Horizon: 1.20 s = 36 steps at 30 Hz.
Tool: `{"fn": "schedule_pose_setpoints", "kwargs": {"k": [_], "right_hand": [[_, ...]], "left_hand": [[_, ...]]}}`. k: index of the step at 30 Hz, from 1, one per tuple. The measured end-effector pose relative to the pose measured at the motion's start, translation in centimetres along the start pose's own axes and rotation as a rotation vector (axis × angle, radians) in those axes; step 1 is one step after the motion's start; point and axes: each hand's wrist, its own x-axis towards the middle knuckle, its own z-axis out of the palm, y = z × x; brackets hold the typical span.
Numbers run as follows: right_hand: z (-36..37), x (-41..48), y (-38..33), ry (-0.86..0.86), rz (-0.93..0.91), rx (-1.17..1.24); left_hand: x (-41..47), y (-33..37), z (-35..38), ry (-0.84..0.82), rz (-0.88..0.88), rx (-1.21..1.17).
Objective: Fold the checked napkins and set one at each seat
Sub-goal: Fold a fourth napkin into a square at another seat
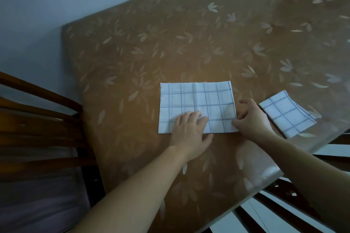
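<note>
On my feed, centre frame: a checked napkin (197, 100), folded to a rectangle, lies flat on the brown leaf-print table (170, 43). L hand (189, 128) presses flat on its 6 o'clock edge, fingers straight and together. R hand (253, 117) pinches the napkin's 4 o'clock corner, thumb on the cloth, fingers curled beside the edge. At 3 o'clock, just apart, a second folded napkin (286, 115) sits near the table edge. Wooden chair (37, 119) at 9 o'clock; another chair's slats (274, 210) at 5 o'clock.
</note>
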Motion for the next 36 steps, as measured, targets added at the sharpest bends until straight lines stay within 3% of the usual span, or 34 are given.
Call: {"fn": "schedule_pose_setpoints", "kwargs": {"k": [5,9,14,18,21,24,28,36], "right_hand": [[-0.7,-0.3,-0.8,-0.006,0.138,0.449],[-2.6,-1.5,-2.9,-0.037,0.040,0.755],[-4.6,-2.5,-3.2,0.071,-0.069,0.766],[-4.9,-3.3,-3.4,-0.280,-0.074,0.717],[-4.0,-4.2,-4.6,-0.486,-0.100,0.750],[-2.2,-4.8,-5.4,-0.424,-0.061,0.714],[0.2,-5.4,-4.5,-0.320,-0.006,0.547],[2.1,-5.7,-1.8,-0.385,0.119,0.491]], "left_hand": [[0.4,0.5,-0.6,0.067,-0.008,-0.081],[0.6,-0.2,-2.3,0.193,-0.060,-0.240],[1.4,-1.3,-7.8,-0.006,-0.328,-0.795],[1.2,-2.4,-12.6,0.012,-0.449,-1.388],[0.3,-4.0,-12.8,-0.008,-0.557,-1.416],[-1.3,-5.6,-10.9,-0.014,-0.688,-1.336],[-4.0,-6.5,-8.9,-0.152,-0.829,-1.303],[-6.1,-7.8,-6.8,-0.263,-0.838,-1.334]]}}
